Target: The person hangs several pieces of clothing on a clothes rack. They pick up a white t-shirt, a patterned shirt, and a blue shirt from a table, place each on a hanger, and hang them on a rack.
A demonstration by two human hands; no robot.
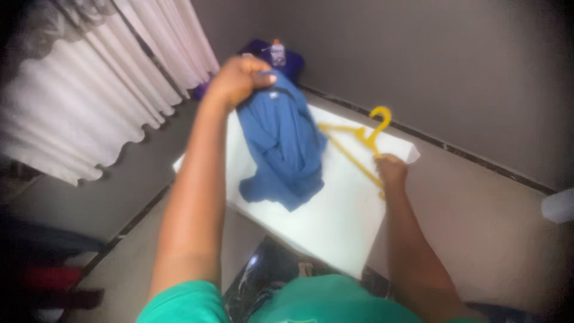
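Blue shirt [284, 149] lifted by left hand [239, 78], yellow hanger [359, 140] at board edge [412, 157]

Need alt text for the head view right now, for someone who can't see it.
The left hand lifts a blue garment above a white table, while the right hand holds a yellow hanger. White curtains hang at left.

A small room seen from above. White pleated curtains [89, 101] hang along the left side, their scalloped hems ending just above a beige floor [496, 221] edged with a dark border strip. Plain grey walls [430, 66] meet in the far corner, where a purple bundle [287, 60] lies with a small white bottle [277, 52] on it. A white counter [335, 227] stands in the middle. Light is soft and even.
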